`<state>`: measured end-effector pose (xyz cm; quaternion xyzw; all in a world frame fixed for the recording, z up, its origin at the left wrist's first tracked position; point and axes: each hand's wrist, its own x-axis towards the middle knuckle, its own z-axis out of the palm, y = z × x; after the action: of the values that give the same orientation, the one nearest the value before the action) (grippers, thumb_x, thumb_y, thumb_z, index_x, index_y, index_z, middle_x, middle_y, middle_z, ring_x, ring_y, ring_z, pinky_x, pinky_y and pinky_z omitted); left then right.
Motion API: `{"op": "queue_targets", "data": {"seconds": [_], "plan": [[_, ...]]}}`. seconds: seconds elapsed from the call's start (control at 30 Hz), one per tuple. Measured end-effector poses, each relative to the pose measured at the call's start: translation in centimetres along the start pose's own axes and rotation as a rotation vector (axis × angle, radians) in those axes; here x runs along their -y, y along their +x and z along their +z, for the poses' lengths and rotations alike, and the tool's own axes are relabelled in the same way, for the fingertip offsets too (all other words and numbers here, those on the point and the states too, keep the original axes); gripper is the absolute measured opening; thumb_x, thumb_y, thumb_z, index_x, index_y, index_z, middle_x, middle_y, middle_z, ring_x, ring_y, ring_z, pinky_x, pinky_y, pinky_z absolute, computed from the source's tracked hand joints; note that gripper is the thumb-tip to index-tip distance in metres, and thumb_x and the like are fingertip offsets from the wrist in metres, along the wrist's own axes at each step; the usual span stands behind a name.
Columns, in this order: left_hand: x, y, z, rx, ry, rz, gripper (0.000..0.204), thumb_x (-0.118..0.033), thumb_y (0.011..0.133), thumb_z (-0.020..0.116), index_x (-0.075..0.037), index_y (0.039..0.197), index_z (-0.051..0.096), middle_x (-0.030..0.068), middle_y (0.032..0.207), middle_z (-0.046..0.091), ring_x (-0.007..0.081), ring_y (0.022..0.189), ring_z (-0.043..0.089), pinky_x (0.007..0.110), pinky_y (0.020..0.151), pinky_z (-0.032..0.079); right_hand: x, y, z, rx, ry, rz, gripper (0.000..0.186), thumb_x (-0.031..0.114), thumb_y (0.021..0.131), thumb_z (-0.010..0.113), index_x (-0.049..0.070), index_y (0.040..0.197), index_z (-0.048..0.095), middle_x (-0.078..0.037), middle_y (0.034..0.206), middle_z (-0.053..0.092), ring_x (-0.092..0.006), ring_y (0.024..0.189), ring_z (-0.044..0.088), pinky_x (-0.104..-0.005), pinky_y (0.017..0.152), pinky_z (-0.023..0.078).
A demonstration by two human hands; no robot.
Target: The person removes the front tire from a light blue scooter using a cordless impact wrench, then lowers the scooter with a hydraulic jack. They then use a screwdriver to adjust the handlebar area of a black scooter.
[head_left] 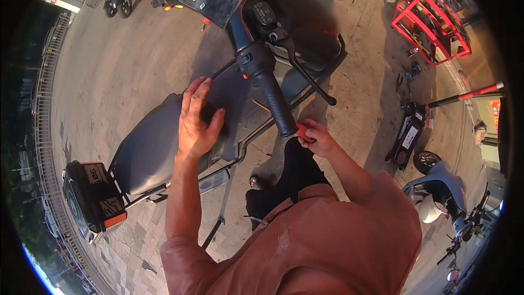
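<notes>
Right grip [319, 139] on red object [303, 132] (partly hidden)

We hold a small red piece [303, 133], partly covered, in our right hand [318, 140], at the near end of the dark, textured, slanting handlebar grip [277, 104].
</notes>
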<state>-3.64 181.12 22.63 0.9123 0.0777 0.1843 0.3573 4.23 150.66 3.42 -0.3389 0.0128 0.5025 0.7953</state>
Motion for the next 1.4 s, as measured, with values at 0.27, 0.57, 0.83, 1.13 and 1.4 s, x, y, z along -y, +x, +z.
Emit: {"op": "queue_targets", "data": {"seconds": [0.27,0.57,0.83,1.13,1.4], "plan": [[1.4,10.6,2.0,0.099,0.120,0.551,0.101,-0.012,0.050,0.085,-0.012,0.140,0.038,0.0144,0.145,0.034,0.0335,0.132,0.035,0.043,0.107,0.033,-4.8,4.1,3.4,0.146,0.170,-0.444,0.048,0.010,0.085,0.061,0.007,0.130,0.045,-0.007,0.108,0.059,-0.0157,0.083,0.056,-0.0271,0.067,0.044],[5.3,13.2,4.2,-0.073,0.220,0.924,0.097,-0.029,0.056,0.088,-0.006,0.135,0.037,0.0195,0.137,0.037,0.0335,0.130,0.036,0.047,0.107,0.030,-4.5,13.1,-0.7,0.263,-0.049,-0.742,0.047,0.015,0.087,0.062,0.003,0.128,0.044,-0.010,0.103,0.056,-0.0141,0.077,0.055,-0.0254,0.064,0.043],[5.9,13.3,4.7,-0.108,0.020,0.718,0.069,-0.016,0.071,0.075,-0.002,0.129,0.039,0.0083,0.112,0.056,0.0184,0.100,0.054,0.033,0.087,0.044,-2.8,20.1,0.6,0.418,-0.117,-1.101,0.045,0.016,0.092,0.057,0.002,0.131,0.040,-0.010,0.105,0.056,-0.0135,0.071,0.053,-0.0262,0.061,0.044],[6.7,14.3,5.6,0.108,-0.154,0.911,0.080,-0.003,0.067,0.079,-0.005,0.131,0.031,0.0120,0.122,0.052,0.0237,0.113,0.050,0.036,0.099,0.042,-4.2,22.9,2.2,0.531,-0.043,-1.219,0.036,0.008,0.093,0.051,0.004,0.128,0.043,-0.010,0.097,0.059,-0.0086,0.070,0.054,-0.0225,0.058,0.045],[6.9,13.9,5.7,0.011,-0.109,0.814,0.074,-0.007,0.069,0.080,-0.004,0.130,0.038,0.0087,0.120,0.055,0.0206,0.110,0.053,0.036,0.098,0.040,-3.6,24.4,2.4,0.492,0.028,-1.192,0.035,0.010,0.094,0.049,0.001,0.127,0.045,-0.008,0.094,0.059,-0.0074,0.067,0.051,-0.0215,0.056,0.042]]}}
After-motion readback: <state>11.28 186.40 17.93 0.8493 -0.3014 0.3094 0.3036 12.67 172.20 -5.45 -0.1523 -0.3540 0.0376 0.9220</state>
